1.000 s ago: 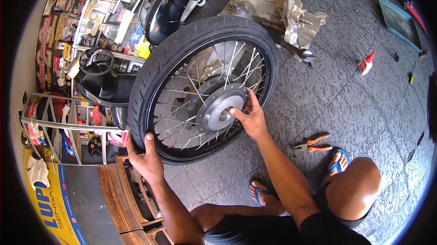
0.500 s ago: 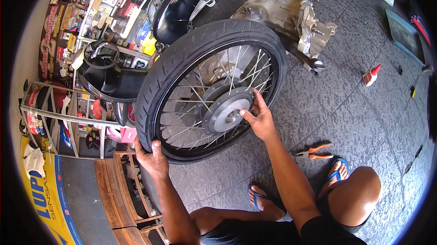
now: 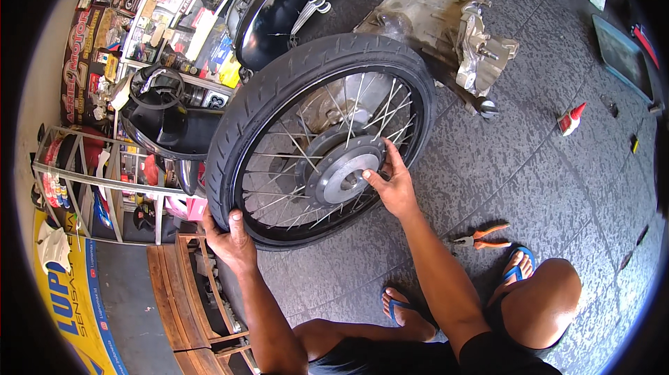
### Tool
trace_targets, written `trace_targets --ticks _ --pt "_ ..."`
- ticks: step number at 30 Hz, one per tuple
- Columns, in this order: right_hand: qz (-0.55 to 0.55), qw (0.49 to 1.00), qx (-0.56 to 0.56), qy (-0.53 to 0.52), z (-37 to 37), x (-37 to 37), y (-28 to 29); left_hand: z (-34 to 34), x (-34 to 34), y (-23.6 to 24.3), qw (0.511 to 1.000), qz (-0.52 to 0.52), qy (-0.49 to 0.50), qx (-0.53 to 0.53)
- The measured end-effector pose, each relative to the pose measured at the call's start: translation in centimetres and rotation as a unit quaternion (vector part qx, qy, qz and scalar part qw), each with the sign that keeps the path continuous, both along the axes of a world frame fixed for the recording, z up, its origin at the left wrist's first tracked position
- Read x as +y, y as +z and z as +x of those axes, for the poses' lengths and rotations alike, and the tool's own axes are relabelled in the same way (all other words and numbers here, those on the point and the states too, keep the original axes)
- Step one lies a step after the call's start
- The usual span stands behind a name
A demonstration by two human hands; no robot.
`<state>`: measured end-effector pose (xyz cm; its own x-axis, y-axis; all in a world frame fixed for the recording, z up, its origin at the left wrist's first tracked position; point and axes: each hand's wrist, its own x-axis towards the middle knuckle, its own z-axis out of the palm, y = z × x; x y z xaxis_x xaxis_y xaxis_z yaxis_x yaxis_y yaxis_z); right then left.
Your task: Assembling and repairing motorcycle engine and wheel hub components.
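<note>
A spoked motorcycle wheel with a black tire and black rim is held up, tilted, in front of me. My left hand grips the tire at its lower left, thumb on the near side and fingers behind, partly hidden. At the grey metal hub, my right hand has its thumb by the centre hole and its fingers on the hub's right edge. Behind the wheel, a dirty metal engine case lies on the floor, seen partly through the spokes.
Orange-handled pliers lie on the grey tiled floor near my sandalled feet. Farther right are a white bottle with a red cap and a blue-grey tray. Shelves of packaged parts and a wooden bench stand at left.
The wheel has shifted very slightly left, both hands keeping their hold. Otherwise the scene looks the same.
</note>
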<state>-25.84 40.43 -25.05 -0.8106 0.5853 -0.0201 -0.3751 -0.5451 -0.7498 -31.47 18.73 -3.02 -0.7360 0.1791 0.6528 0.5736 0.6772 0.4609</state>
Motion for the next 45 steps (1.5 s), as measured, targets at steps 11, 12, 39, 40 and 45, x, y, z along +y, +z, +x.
trace_targets --ticks 11,12,39,40,45 --pt "-0.001 1.0 0.006 -0.007 -0.1 -0.2 0.2 2.3 3.0 -0.1 0.969 -0.064 0.117 0.21" --pt "-0.006 1.0 0.006 -0.012 -0.2 -0.3 0.1 3.2 3.9 -0.5 0.975 -0.108 0.033 0.189" --pt "-0.025 0.998 -0.002 -0.053 0.2 -1.4 -0.3 2.7 15.5 -3.1 0.904 -0.364 0.118 -0.193" --pt "-0.029 0.998 -0.005 -0.051 0.1 -1.4 -0.3 2.6 15.5 -3.1 0.903 -0.367 0.122 -0.184" --pt "0.033 0.977 -0.178 -0.117 0.7 -4.2 0.4 2.4 15.5 -2.9 0.901 -0.36 0.125 -0.209"
